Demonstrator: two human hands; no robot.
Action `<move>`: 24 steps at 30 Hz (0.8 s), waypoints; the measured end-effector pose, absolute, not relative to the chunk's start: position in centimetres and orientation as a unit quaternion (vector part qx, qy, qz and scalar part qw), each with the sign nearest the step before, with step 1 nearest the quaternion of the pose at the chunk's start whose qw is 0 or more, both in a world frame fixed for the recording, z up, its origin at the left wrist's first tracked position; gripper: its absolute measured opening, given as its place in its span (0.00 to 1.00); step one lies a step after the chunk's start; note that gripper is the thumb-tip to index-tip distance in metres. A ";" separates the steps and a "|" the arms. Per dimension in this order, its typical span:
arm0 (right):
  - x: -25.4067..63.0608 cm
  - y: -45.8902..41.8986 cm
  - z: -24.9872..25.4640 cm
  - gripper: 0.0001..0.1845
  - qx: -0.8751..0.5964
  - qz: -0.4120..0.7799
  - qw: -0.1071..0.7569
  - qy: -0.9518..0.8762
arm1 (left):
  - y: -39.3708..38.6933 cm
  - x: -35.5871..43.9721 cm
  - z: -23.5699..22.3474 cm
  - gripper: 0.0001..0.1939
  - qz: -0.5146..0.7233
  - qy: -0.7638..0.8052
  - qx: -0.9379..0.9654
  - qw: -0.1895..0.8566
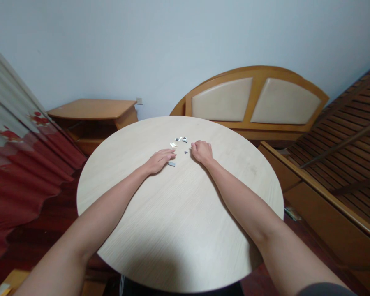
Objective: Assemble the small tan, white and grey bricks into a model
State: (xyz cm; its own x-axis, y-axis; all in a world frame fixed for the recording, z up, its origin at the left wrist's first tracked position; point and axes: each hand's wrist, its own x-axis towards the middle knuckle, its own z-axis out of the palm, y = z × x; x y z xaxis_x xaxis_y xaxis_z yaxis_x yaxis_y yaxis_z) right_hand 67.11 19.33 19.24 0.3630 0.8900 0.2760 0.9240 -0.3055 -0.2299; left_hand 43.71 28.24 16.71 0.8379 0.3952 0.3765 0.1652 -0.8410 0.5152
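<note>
My left hand lies low over the round table, fingers stretched out and pointing right. By its fingertips is a small grey rectangular piece. My right hand rests on the table with its fingers curled in; whether anything is inside them is hidden. Between the hands sits a tiny dark piece. Just beyond, a pale flat piece lies near a small dark square and a black-and-white piece. These pieces are too small to name.
Behind the table stand a wooden cabinet at the left and a padded headboard at the right. A bed frame side board runs along the right. A red and white curtain hangs at the left.
</note>
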 end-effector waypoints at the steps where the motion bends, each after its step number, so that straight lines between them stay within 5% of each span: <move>1: 67.1 19.3 19.3 0.27 -0.806 -0.049 0.178 -0.563 | 28.2 43.7 16.7 0.26 0.229 0.156 0.929 0.244; 24: 67.9 19.7 18.4 0.17 -0.806 -0.075 0.186 -0.557 | 29.6 43.0 15.7 0.26 0.240 0.214 0.917 0.235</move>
State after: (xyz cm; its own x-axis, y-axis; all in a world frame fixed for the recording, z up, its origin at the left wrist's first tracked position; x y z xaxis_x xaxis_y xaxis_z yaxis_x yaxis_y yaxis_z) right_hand 67.91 19.69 18.42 0.3682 0.8699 0.3283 0.9258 -0.3104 -0.2157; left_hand 43.04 29.59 15.73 0.7934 0.5052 0.3395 0.2797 -0.7980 0.5337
